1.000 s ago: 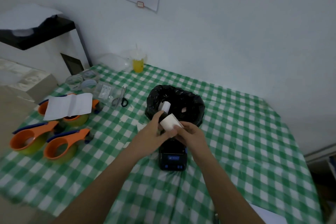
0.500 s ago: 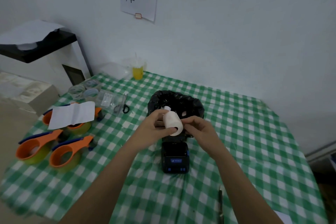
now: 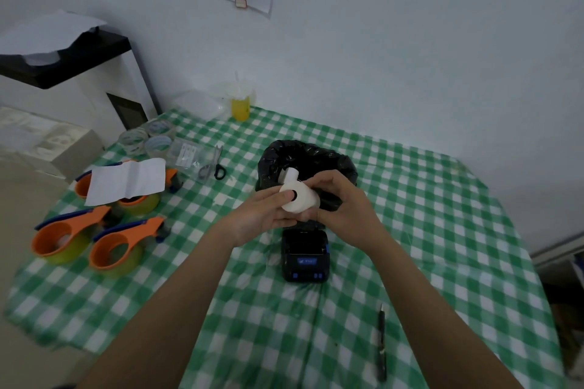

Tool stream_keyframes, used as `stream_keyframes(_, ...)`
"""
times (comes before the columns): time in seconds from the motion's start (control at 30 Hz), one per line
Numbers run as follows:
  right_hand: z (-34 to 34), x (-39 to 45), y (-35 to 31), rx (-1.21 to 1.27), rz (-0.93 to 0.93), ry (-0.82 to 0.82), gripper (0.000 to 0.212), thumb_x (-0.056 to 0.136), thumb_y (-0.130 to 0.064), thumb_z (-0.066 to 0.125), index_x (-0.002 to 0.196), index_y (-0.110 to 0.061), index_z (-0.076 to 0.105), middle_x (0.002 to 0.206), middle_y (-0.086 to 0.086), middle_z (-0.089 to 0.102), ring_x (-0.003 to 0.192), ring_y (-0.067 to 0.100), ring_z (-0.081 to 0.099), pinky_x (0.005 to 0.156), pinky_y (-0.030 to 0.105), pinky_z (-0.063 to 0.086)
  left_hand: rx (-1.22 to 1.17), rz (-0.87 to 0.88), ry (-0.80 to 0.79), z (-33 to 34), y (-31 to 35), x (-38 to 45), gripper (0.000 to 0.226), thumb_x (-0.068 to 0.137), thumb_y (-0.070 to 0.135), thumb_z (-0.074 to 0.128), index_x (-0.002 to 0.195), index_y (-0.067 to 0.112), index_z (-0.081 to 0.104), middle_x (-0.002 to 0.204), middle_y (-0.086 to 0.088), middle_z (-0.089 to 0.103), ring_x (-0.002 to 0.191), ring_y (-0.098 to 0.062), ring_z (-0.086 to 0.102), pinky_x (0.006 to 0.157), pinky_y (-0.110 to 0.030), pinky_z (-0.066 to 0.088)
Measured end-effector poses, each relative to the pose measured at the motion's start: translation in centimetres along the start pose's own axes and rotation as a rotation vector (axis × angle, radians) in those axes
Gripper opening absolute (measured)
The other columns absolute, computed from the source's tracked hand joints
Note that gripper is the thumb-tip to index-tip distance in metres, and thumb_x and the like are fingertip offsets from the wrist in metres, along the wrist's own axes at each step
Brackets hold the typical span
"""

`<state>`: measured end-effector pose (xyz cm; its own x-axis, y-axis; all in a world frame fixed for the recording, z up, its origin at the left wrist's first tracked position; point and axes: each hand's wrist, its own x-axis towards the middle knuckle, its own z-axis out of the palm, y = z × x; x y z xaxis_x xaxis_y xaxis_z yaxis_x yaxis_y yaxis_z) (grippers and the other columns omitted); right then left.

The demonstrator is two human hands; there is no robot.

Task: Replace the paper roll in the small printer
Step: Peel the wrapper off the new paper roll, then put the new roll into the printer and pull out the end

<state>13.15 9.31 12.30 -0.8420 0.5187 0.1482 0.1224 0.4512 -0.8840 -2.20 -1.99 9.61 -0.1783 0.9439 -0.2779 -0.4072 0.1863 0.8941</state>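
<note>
Both my hands cup the paper roll [image 3: 298, 197] above the printer [image 3: 305, 257]: left hand [image 3: 264, 218] gripping its end, right hand [image 3: 343, 215] pinching the side. I want the loose edge found first, then the roll dropped in square.

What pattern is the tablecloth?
Green and white checks on the tablecloth; head view, the only one.

arms: bare to frame edge | sleeves: none visible | hands [image 3: 303, 215]: apparently ungloved, no rings seen
</note>
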Motion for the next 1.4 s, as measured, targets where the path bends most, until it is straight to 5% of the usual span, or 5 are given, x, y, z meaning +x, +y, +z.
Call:
stream_keyframes(0.33,3.2,-1.5,6.0,-0.153,0.19,0.063,0.038,0.075,-0.032,0.075,0.109,-0.028,0.059,0.107,-0.017,0.061,0.093,-0.007,0.054,0.076,0.006,0.042,0.181,-0.209,0.22,-1.3,-4.2,2.3,0.037,0.089,0.048,0.05,0.118,0.025,0.056,0.115,0.002,0.065,0.098,-0.012,0.066,0.094,-0.034,0.051)
stream_keyframes(0.53,5.3,-3.1,12.0,-0.505,0.306,0.005,0.044,0.081,-0.032,0.068,0.12,-0.016,0.054,0.122,0.002,0.059,0.107,0.021,0.055,0.084,0.031,0.046,0.444,-0.13,0.561,-2.3,-7.6,4.2,0.033,0.091,0.03,0.055,0.121,0.015,0.052,0.12,-0.006,0.054,0.1,-0.017,0.053,0.089,-0.034,0.046)
stream_keyframes(0.83,7.1,-1.1,17.1,-0.687,0.138,-0.065,0.046,0.058,-0.017,0.085,0.1,-0.008,0.069,0.099,0.012,0.071,0.085,0.029,0.07,0.072,0.037,0.058,0.866,0.034,0.466,-3.7,-10.5,7.6,0.042,0.091,0.02,0.055,0.132,0.013,0.049,0.132,-0.011,0.049,0.121,-0.024,0.047,0.104,-0.039,0.043)
stream_keyframes(1.17,7.6,-0.4,19.6,-0.53,0.193,-0.023,0.031,0.074,-0.015,0.071,0.105,-0.016,0.07,0.105,0.002,0.071,0.097,0.027,0.056,0.087,0.026,0.04,0.888,0.056,0.444,-3.9,-11.6,9.4,0.034,0.09,0.015,0.058,0.123,0.008,0.058,0.117,-0.012,0.059,0.105,-0.024,0.057,0.091,-0.028,0.045)
stream_keyframes(1.4,7.9,-0.6,19.9,-0.578,0.199,-0.018,0.029,0.086,-0.027,0.051,0.108,-0.017,0.069,0.11,0.0,0.072,0.101,0.035,0.057,0.088,0.045,0.047,0.892,0.043,0.477,-3.7,-11.7,9.7,0.03,0.091,0.014,0.055,0.121,0.01,0.058,0.119,-0.01,0.059,0.102,-0.022,0.06,0.084,-0.022,0.043)
